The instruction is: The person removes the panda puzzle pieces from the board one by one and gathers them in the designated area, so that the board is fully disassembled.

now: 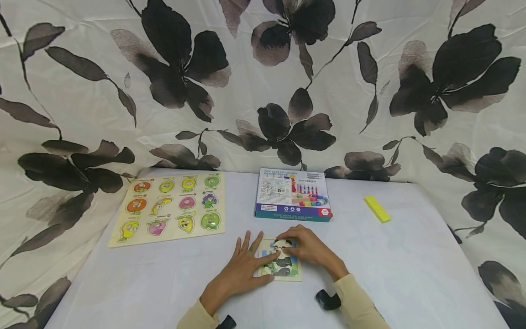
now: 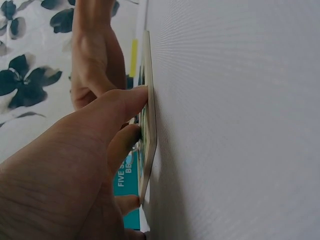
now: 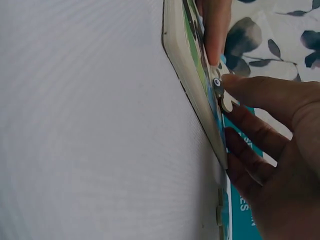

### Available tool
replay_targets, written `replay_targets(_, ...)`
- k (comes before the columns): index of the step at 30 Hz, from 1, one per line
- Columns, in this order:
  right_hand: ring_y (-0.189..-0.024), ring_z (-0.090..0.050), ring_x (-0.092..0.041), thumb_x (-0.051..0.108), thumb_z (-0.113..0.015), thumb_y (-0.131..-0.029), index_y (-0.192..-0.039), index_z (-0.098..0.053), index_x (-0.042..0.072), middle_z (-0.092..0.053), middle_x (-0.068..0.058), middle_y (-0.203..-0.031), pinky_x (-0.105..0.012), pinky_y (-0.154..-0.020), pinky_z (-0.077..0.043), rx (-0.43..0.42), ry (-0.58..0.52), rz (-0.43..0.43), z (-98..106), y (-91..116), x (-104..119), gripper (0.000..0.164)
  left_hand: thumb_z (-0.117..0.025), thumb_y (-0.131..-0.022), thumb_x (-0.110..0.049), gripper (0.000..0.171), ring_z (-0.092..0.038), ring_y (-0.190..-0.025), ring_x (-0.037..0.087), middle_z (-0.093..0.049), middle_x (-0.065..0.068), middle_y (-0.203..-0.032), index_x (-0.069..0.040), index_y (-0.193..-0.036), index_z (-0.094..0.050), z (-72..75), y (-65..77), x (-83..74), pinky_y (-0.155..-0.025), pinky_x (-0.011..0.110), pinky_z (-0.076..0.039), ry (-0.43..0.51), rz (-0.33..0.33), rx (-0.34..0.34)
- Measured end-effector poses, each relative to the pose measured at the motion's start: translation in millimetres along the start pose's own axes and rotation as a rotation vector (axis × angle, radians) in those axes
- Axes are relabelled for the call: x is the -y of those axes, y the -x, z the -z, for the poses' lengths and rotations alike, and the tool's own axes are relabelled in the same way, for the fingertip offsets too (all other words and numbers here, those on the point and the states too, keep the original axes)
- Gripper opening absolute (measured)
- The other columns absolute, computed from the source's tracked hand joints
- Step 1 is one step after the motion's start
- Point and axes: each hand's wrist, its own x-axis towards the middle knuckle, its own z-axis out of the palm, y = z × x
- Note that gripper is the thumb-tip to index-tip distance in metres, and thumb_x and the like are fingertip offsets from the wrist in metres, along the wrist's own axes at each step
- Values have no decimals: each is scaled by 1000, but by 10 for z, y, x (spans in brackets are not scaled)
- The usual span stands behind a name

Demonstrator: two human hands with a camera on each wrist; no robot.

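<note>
A small wooden panda puzzle (image 1: 283,273) lies on the white table in front of me, its panda picture partly covered by my hands. My left hand (image 1: 240,269) is spread over its left side, one straight finger reaching across the panda and the thumb at the lower edge. From the right, my right hand (image 1: 310,249) pinches a puzzle piece (image 3: 218,86) with the panda's eye on it between thumb and fingers. That piece stands tilted up from the board in the right wrist view. My left thumb (image 2: 135,100) touches the board's near edge in the left wrist view.
Behind the puzzle lies a boxed bead set (image 1: 293,196). A fruit puzzle board (image 1: 172,208) is at the left, and a yellow block (image 1: 377,209) at the right. A small loose piece (image 3: 220,206) lies past the board. Floral cloth (image 1: 287,91) hangs behind the table.
</note>
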Motion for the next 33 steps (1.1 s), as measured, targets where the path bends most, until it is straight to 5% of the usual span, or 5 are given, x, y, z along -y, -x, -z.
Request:
replay_targets(7,-98,-56,-13,8,-71,-85,-116,-71,13,-69,5,-103,-35,-89,-47,6,26,60,4,-20,-14,31,-54,-89,-57,56,6,-143,48,-8,16,-160,-39,-142,-45,-9,-4,4,-112,64,-1,-1,-1,-3)
replay_targets(20,-97,-55,-11,6,-70,-86,-115,-71,11,-70,5,-102,-32,-88,-47,17,38,49,47,-31,-31,30,-55,-89,-56,56,6,-143,48,-8,16,-160,-38,-142,-46,14,-6,-12,-112,65,-1,-1,-7,-10)
replay_targets(33,-108,-59,-20,11,-67,-89,-117,-70,12,-68,2,-111,-45,-96,-47,-64,-168,-46,230,80,-92,28,-56,-88,-57,57,7,-143,48,-9,15,-160,-39,-141,-46,10,-4,-16,-112,64,1,8,10,5)
